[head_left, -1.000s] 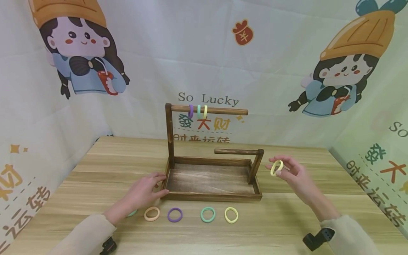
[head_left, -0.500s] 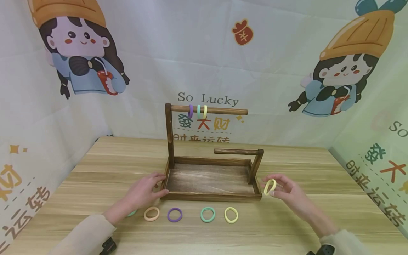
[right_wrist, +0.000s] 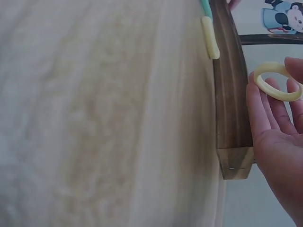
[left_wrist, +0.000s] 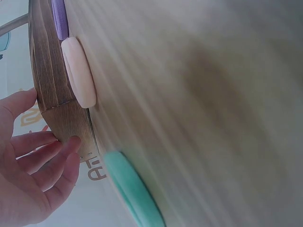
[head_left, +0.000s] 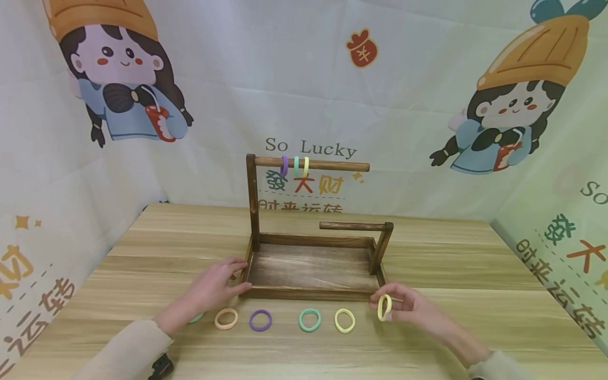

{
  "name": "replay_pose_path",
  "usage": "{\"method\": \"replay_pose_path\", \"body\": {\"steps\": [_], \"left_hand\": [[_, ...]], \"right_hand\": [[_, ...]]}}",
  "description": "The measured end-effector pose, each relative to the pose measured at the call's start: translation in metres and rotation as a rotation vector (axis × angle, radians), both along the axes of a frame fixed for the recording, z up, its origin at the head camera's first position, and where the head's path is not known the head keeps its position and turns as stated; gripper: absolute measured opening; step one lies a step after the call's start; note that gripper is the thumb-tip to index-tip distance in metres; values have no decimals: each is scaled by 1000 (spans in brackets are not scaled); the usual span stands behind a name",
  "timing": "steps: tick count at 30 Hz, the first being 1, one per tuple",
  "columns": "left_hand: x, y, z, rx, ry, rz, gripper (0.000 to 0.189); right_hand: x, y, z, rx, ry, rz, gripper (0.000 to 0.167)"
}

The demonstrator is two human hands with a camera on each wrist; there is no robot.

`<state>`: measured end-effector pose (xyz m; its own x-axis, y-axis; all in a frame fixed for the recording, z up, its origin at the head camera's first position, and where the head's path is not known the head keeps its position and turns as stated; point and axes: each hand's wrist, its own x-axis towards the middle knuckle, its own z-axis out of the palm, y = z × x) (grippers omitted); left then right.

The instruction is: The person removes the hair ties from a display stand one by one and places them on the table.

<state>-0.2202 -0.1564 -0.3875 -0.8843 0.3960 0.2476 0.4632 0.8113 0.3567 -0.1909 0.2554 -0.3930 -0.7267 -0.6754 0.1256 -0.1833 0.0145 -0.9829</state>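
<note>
My right hand (head_left: 404, 303) pinches a pale yellow ring (head_left: 385, 307) by its edge, just off the front right corner of a brown wooden rack (head_left: 313, 293). In the right wrist view, the thumb and fingers hold the ring (right_wrist: 279, 96) near the rack's side. My left hand (head_left: 214, 285) holds the rack at its left front corner, thumb at the rim and fingers against the end wall (left_wrist: 71, 124). A purple ring (head_left: 285, 167), a mint ring (head_left: 296, 167) and a yellow ring (head_left: 306, 167) hang on the rack's tall upper bar (head_left: 342, 165).
Along the rack's front lie a peach ring (head_left: 226, 319), purple ring (head_left: 260, 320), green ring (head_left: 310, 320) and yellow ring (head_left: 344, 321). Another green ring (left_wrist: 132, 189) is partly hidden by the left wrist. A lower bar (head_left: 351, 226) juts leftward from a short post.
My right hand has come down and leftward with the yellow ring, from beside the short post to the rack's front right corner. The left hand has stayed still.
</note>
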Motion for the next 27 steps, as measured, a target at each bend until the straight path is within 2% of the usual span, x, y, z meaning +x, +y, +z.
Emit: {"method": "replay_pose_path", "body": {"steps": [6, 12, 17, 22, 27], "left_hand": [[0, 0, 0, -4, -6, 4, 49], [0, 0, 1, -9, -7, 4, 50], [1, 0, 1, -6, -7, 2, 49], [0, 0, 0, -3, -2, -1, 49], [-1, -1, 0, -4, -1, 0, 49]], "right_hand": [[-2, -2, -10, 18, -6, 57, 36], [-4, -4, -17, 66, 15, 74, 33], [-7, -7, -20, 64, 32, 96, 31], [-7, -7, -20, 97, 40, 74, 34], [-6, -6, -17, 139, 89, 31, 37]]}}
